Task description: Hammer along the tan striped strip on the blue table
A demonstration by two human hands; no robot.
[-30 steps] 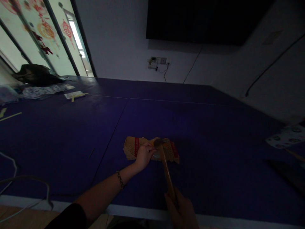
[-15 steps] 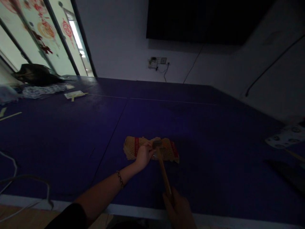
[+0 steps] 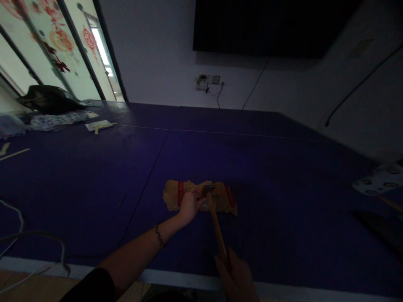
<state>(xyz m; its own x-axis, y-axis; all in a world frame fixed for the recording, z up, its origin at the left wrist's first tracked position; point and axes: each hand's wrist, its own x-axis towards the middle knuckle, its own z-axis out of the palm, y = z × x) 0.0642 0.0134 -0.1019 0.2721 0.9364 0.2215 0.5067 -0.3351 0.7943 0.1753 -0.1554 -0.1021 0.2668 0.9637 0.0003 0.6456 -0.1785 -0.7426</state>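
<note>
My right hand (image 3: 236, 272) is wrapped round the wooden handle of a hammer (image 3: 217, 228) near the table's front edge. The hammer's dark head (image 3: 208, 190) is over a tan, red-banded piece of cardboard (image 3: 171, 196) with torn edges, lying flat on the purple table. On the cardboard, just left of the hammer head, my left hand (image 3: 189, 205) has its fingertips pinched together. What they pinch is too small and dark to make out. A small clear, shiny thing (image 3: 205, 205) shows beside those fingers.
The purple tabletop (image 3: 103, 176) spreads all around. White cables (image 3: 19, 228) loop at the left edge. A dark bag (image 3: 48, 98) and a white packet (image 3: 98, 125) lie far left. At the right are a pale panel with round holes (image 3: 378, 184) and a dark flat object (image 3: 374, 228).
Almost nothing differs. The hammer head sits very slightly lower and further right, while my left hand stays at the same place on the cardboard.
</note>
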